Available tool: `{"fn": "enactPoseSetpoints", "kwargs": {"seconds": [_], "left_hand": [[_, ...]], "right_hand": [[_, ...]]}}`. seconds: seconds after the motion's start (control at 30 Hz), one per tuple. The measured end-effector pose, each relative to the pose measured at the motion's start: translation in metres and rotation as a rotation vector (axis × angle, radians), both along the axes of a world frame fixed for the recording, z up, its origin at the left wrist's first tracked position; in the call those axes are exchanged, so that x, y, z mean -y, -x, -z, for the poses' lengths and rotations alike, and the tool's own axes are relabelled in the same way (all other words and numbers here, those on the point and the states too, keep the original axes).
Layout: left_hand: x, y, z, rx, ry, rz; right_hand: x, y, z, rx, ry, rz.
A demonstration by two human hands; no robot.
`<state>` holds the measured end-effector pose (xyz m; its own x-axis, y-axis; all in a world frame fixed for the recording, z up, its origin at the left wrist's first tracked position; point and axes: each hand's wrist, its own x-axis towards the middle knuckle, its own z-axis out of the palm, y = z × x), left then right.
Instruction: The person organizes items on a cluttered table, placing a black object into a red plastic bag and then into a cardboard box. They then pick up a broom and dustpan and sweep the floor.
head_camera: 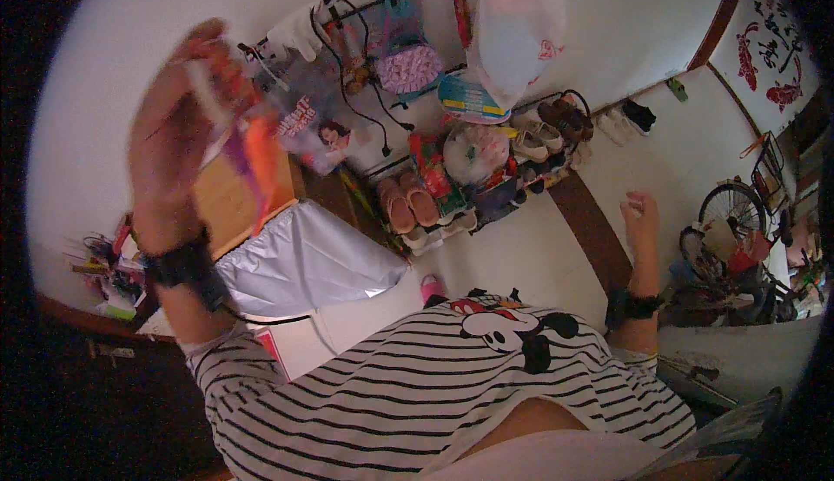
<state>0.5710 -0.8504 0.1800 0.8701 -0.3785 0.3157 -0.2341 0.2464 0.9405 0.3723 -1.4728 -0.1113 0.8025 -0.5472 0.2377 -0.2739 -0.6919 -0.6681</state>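
Note:
My left hand (182, 123), blurred by motion, is raised at the left beside the white wall. Its fingers are bent around a limp orange and purple strip (260, 152), perhaps ribbon or cloth, which hangs down. Below it sit a wooden box or cabinet (241, 185) and a silver-grey gathered fabric cover (306, 253) spread over a white surface. My right hand (642, 217) hovers over the floor at the right, fingers curled in, and nothing shows in it. Each wrist wears a black band.
A shoe rack (479, 214) stands ahead, with pink clogs (407, 204) and other shoes. Above it, a white plastic bag (515, 38), a pink ruffled bag (409, 67) and black cables (342, 71) hang from a rail. A bicycle (733, 220) stands at the right.

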Motion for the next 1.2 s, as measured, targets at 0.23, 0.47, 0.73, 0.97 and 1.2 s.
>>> {"fn": "enactPoseSetpoints", "kwargs": {"seconds": [0.23, 0.47, 0.73, 0.97, 1.2], "left_hand": [[0.068, -0.110, -0.010, 0.018, 0.320, 0.491], [0.141, -0.130, -0.086, 0.326, 0.110, 0.554], [0.146, -0.127, -0.012, 0.367, -0.337, 0.422], [0.135, -0.146, 0.016, 0.177, -0.492, 0.252], [0.130, -0.227, 0.006, 0.277, -0.625, -0.055]], "right_hand": [[0.004, 0.046, -0.015, -0.098, -0.085, 0.203], [0.009, 0.098, -0.021, 0.072, -0.090, 0.331], [-0.022, 0.124, -0.029, 0.231, -0.151, 0.410], [-0.038, 0.133, -0.037, 0.086, -0.059, 0.472], [-0.046, 0.129, -0.036, 0.037, -0.120, 0.505]]}}
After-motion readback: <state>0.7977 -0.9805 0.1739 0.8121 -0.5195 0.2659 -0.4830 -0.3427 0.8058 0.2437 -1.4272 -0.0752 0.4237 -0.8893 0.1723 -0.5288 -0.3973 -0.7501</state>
